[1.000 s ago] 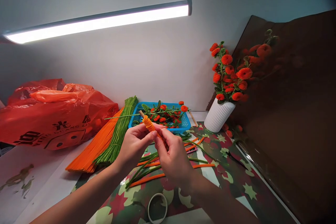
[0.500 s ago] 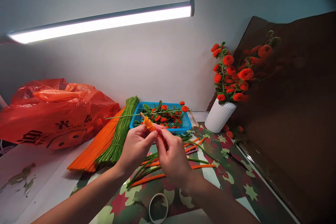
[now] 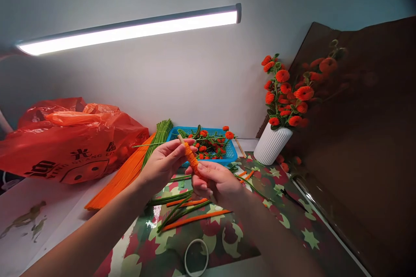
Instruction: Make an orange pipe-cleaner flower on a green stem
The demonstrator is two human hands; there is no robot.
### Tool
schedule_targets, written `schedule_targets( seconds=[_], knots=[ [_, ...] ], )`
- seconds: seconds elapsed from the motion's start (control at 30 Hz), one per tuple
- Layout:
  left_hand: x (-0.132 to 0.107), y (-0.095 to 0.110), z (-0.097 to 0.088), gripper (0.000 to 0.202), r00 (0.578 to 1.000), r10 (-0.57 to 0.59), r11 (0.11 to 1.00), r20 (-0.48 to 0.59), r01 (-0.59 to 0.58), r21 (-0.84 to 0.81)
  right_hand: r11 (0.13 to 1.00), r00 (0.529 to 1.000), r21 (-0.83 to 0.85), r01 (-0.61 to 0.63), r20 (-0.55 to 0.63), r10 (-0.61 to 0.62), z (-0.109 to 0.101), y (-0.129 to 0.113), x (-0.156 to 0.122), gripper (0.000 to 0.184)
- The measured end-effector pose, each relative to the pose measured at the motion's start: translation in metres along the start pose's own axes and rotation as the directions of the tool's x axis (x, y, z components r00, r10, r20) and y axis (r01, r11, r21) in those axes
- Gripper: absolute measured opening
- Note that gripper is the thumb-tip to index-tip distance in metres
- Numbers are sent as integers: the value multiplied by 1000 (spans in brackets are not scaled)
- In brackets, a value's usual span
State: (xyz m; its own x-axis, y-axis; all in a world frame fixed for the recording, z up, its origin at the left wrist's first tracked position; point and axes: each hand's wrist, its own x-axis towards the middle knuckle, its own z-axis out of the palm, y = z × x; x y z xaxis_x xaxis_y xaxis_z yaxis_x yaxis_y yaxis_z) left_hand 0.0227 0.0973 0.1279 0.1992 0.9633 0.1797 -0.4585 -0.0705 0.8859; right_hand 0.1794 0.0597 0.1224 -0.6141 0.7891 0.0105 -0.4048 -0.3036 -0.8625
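Note:
A thin wooden stick, wound with a coil of orange pipe cleaner, is held slanting between my hands. My left hand pinches the coil near its upper end, where the bare stick tip pokes out. Lower down, my right hand has its thumb and fingers closed around the coil and stick; the stick's lower part is mostly hidden by that hand. Beneath my hands lie loose orange pipe cleaners and green pipe cleaners.
Behind my hands stands a blue basket of orange flowers. To the left are bundled orange pipe cleaners, bundled green ones and a red plastic bag. A white vase stands right; a tape ring lies in front.
My left hand has shifted up and slightly left along the stick, and the hands are further apart. My right hand has turned, so more of the orange coil shows between them.

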Motion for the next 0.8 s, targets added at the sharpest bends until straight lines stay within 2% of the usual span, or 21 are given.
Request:
schedule_targets(
  seconds=[0.13, 0.2, 0.27, 0.33, 0.37, 0.43, 0.47, 0.5, 0.53, 0.57, 0.63, 0.67, 0.7, 0.73, 0.8],
  knots=[
    [2, -3, -6, 36, 1000, 15, 997, -8, -14, 81, 996, 999, -83, 18, -37, -21, -3, 3, 2, 34],
    [2, -4, -7, 32, 999, 47, 987, -17, -43, 152, 975, 991, -211, 62, -101, -85, -3, 5, 5, 37],
    [2, -5, -6, 29, 996, 80, 973, -31, -71, 220, 912, 964, -395, 113, -179, -197, -2, 9, 6, 33],
    [1, -8, -4, 27, 993, 104, 959, -56, -86, 269, 762, 898, -634, 133, -249, -364, -3, 14, 7, 28],
    [0, -10, -3, 27, 991, 110, 955, -73, -85, 284, 644, 850, -755, 124, -253, -462, -3, 17, 7, 26],
    [0, -15, -1, 28, 987, 108, 954, -117, -70, 292, 373, 751, -925, 77, -192, -632, -7, 24, 8, 25],
    [0, -19, -1, 29, 985, 102, 956, -141, -58, 287, 267, 714, -962, 55, -149, -684, -9, 26, 10, 23],
    [1, -22, -1, 30, 982, 93, 960, -163, -45, 278, 217, 697, -975, 45, -125, -706, -11, 28, 11, 22],
    [3, -25, -3, 30, 981, 82, 964, -176, -33, 263, 237, 706, -970, 50, -134, -696, -13, 28, 12, 21],
    [5, -27, -4, 31, 982, 68, 970, -177, -23, 243, 332, 744, -941, 67, -174, -645, -15, 27, 14, 21],
    [9, -29, -9, 33, 993, 30, 984, -112, -10, 176, 661, 866, -744, 99, -263, -426, -17, 21, 15, 24],
    [11, -29, -11, 35, 999, 10, 991, -47, -4, 136, 821, 921, -563, 92, -265, -284, -18, 16, 15, 25],
    [12, -29, -14, 38, 999, -13, 995, 29, 10, 99, 929, 956, -363, 78, -238, -173, -18, 11, 15, 25],
    [13, -28, -16, 41, 994, -35, 997, 104, 27, 70, 982, 976, -180, 60, -197, -96, -19, 7, 14, 24],
    [12, -26, -19, 45, 975, -79, 996, 209, 72, 45, 997, 996, 81, 3, -85, 4, -19, 0, 11, 21]
  ],
)
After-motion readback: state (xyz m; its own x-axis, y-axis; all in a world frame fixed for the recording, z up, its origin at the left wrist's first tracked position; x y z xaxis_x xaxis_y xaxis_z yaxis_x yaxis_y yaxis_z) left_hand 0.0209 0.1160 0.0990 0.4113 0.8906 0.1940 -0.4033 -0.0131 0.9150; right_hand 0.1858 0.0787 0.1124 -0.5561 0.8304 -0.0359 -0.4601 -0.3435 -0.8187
